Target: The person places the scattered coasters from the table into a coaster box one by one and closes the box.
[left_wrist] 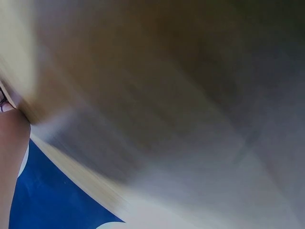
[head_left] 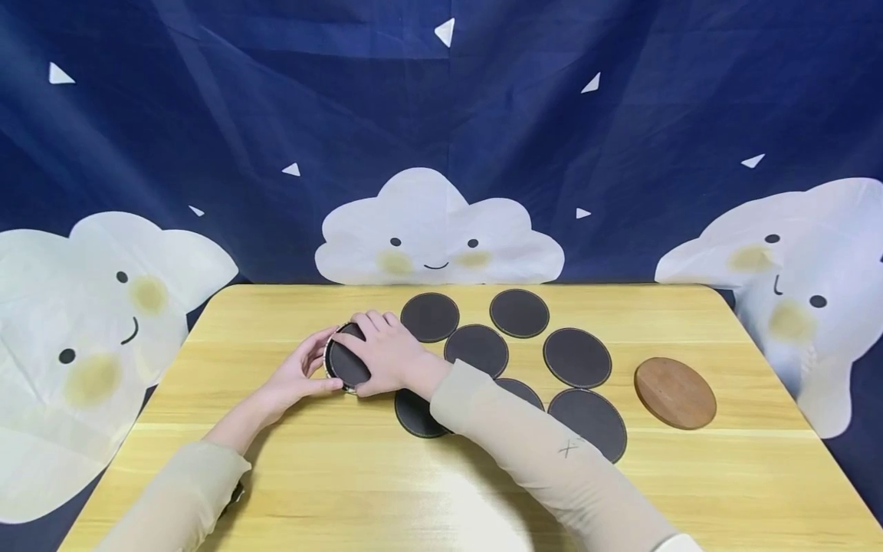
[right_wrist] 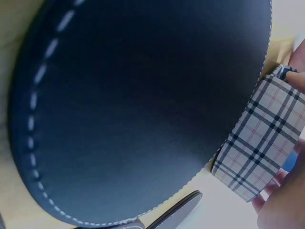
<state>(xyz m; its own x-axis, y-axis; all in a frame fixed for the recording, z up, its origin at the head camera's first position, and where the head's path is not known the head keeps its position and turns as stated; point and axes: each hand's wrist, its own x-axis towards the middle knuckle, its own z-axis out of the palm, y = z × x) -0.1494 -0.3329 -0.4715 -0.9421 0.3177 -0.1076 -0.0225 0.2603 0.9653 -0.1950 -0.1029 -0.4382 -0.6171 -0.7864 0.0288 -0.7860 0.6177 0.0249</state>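
In the head view, both hands hold a round coaster holder (head_left: 349,365) at the left of the table. Its side is white plaid in the right wrist view, where the holder (right_wrist: 262,138) is partly cut off. My left hand (head_left: 308,372) grips its left side, thumb at the near edge. Over its right side lies my right hand (head_left: 388,351), fingers bent at the far rim. The dark surface inside is partly covered by fingers. The left wrist view is mostly blurred, with part of a hand (left_wrist: 12,162) at its left edge.
Several black round coasters (head_left: 577,358) with stitched edges lie flat right of the hands, some partly under the right forearm. One coaster (right_wrist: 143,105) fills much of the right wrist view. A brown wooden disc (head_left: 675,393) lies farther right on the wooden table (head_left: 331,475).
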